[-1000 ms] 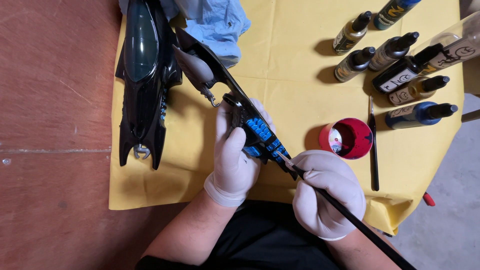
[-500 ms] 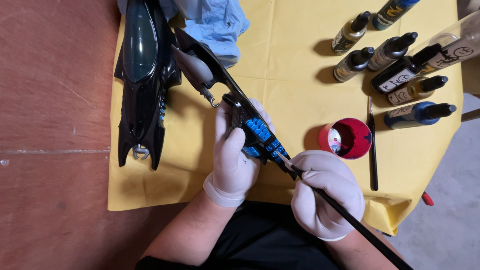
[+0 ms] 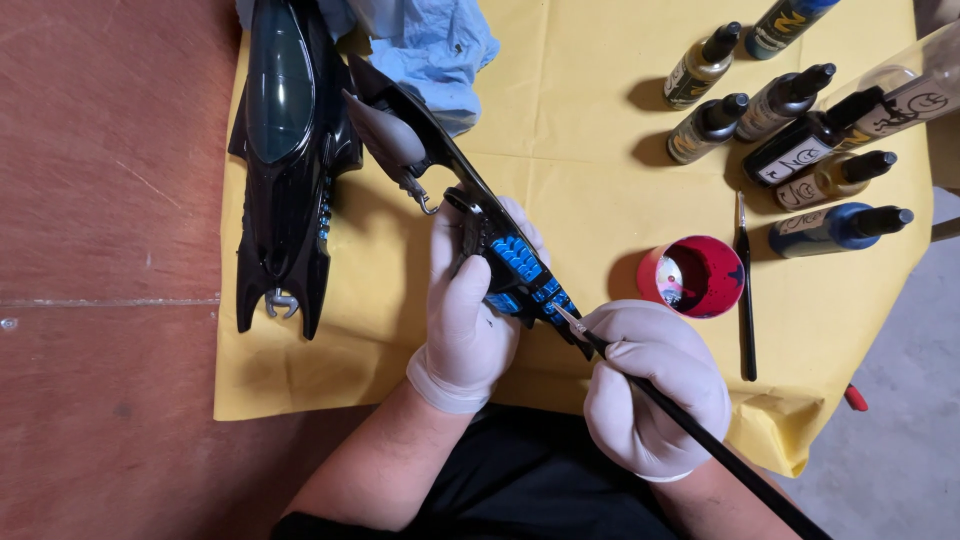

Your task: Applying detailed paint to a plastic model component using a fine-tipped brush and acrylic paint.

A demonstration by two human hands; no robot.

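the left hand [image 3: 468, 320], in a pale glove, has its grip closed around a long black model part [image 3: 470, 205], holding it slanted above the yellow cloth [image 3: 560, 130] that covers the tabletop [image 3: 110, 200]. the part carries a block of small raised details already coloured blue [image 3: 520, 265], close to the thumb. the right hand [image 3: 655, 385], gloved too, has its grip closed on a thin black brush [image 3: 700, 435], pinched low like a pen, and the pale tip sits right at the lower end of the blue block.

to my eye the work here is picking out those small details, and doing it well looks to depend on steadiness: the two hands almost touch, which lets one brace the other. short, light strokes along each raised bit would likely keep blue off the black around it. the part seems best kept tilted toward the eyes, as it is.

a red pot [image 3: 692, 277] stands open just right of the hands, with a second brush [image 3: 746, 290] lying beside it. a cluster of dropper bottles [image 3: 790, 130] stands farther back. the big black model body [image 3: 285, 150] lies on the left edge of the cloth, a crumpled blue rag [image 3: 430, 50] behind it.
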